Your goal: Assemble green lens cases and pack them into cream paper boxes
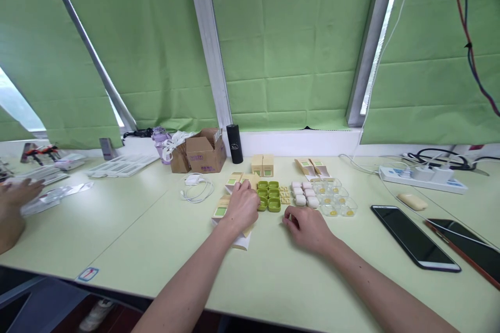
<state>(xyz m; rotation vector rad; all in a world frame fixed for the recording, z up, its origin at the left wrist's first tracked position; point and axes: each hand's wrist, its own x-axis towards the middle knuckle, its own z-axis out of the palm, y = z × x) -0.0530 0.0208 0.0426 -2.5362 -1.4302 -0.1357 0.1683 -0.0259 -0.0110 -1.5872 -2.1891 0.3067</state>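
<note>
My left hand is closed, its fingertips at the edge of the front-left green container. Part of that container is hidden by the fingers. It belongs to a two-column group of small open green containers. Under and beside this hand lie folded beige card boxes with green windows. My right hand rests on the table with its fingers curled in, and nothing shows in it. Just beyond it are rounded white pieces, small yellow pieces and clear cups with yellow bits inside.
Two beige boxes stand behind the green group, near more folded cards. Farther back are a black bottle and a brown carton. Phones and a power strip lie right. Another person's hand is at far left.
</note>
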